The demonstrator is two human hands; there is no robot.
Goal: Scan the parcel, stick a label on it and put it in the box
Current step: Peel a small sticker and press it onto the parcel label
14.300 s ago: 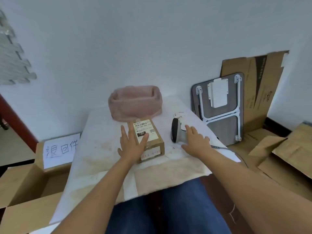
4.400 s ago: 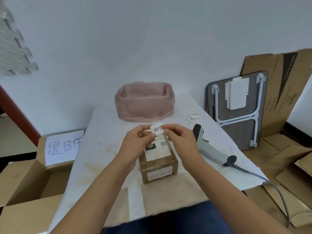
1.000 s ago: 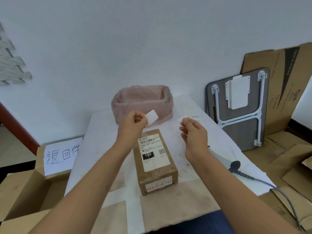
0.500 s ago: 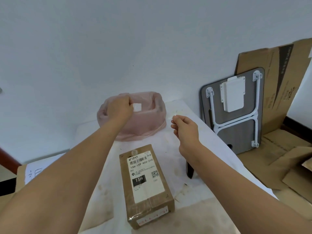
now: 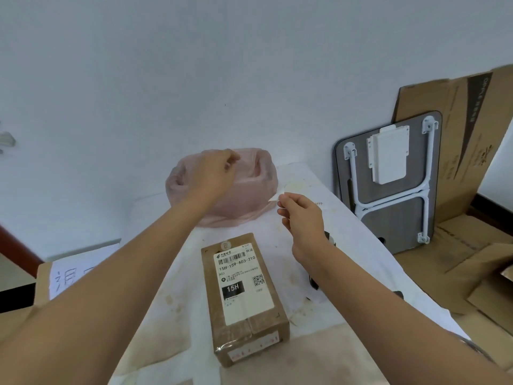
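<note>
The parcel (image 5: 244, 295), a brown taped carton with a white shipping label marked 15H, lies on the white-covered table (image 5: 361, 259) in front of me. My right hand (image 5: 302, 218) hovers beyond its far right corner and pinches a small white sticker label (image 5: 274, 197) between thumb and forefinger. My left hand (image 5: 211, 173) is stretched out over the pink bag-lined bin (image 5: 249, 195), fingers loosely apart, with nothing visible in it. The cardboard box (image 5: 41, 276) with a handwritten white sheet sits low at the left of the table.
The scanner (image 5: 313, 282) lies right of the parcel, mostly hidden under my right forearm; its cable (image 5: 472, 347) runs off the table edge. A folded grey table (image 5: 388, 184) and flattened cardboard (image 5: 458, 134) lean on the wall at right.
My left hand carried the white backing piece to the pink bin; the piece no longer shows in it. My right hand keeps the sticker, almost unmoved.
</note>
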